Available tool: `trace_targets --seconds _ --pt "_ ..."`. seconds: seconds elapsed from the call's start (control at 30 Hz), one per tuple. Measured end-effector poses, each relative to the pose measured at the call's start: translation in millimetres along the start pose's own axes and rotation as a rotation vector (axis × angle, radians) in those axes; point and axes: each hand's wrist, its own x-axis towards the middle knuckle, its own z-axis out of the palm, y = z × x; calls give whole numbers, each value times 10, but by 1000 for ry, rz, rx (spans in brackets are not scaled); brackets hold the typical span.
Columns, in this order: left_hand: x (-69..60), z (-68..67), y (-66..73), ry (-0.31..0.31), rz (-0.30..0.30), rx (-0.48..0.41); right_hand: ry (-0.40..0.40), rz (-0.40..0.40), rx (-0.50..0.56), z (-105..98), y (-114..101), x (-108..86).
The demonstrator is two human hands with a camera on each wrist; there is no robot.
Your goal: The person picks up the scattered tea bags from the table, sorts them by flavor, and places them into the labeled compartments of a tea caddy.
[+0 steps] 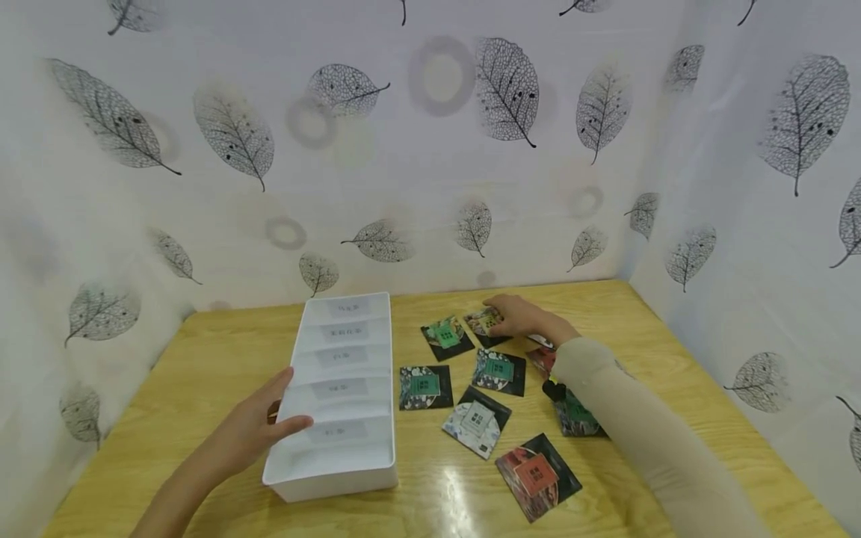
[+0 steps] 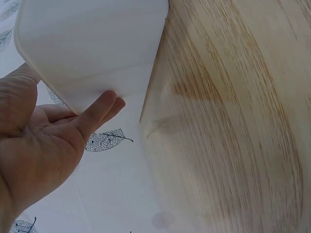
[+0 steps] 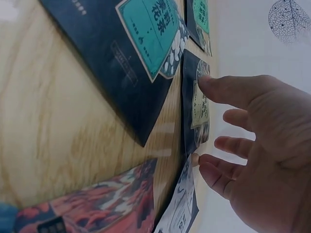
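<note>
A white divided box (image 1: 329,478) with several labelled compartments stands left of centre on the table. My left hand (image 1: 252,426) holds its left wall, thumb over the rim and fingers against the outside (image 2: 63,43). At the back, my right hand (image 1: 528,317) reaches over a tea sachet with a yellow label (image 1: 486,323). In the right wrist view its thumb touches this sachet (image 3: 198,104), which lies flat, with the other fingers bent near its edge. Close by lie a green-label sachet (image 1: 447,338) and a teal-label jasmine tea sachet (image 1: 499,371).
More tea sachets lie on the wooden table (image 1: 202,388): a teal-label one (image 1: 425,387) beside the box, a white one (image 1: 477,422) and a red one (image 1: 538,477) nearer the front. Others are partly hidden under the right forearm (image 1: 646,418). A leaf-print cloth (image 1: 430,164) surrounds the table.
</note>
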Motion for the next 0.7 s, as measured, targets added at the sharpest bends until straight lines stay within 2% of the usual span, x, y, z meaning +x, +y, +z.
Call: trace_targets --seconds 0.17,0.3,0.43,0.57,0.7 --pt "-8 10 -17 11 18 -24 -22 -26 -30 2 -20 32" --pt "-6 13 -29 26 44 -44 -36 -11 -43 4 -18 35" --pt "-1 10 -33 16 34 -37 -45 -8 -28 -19 -19 18" --pt "10 11 -36 3 15 -24 -41 -28 -68 -30 -19 19" --pt "14 14 -34 3 15 -19 -43 -10 -85 -15 -18 59"
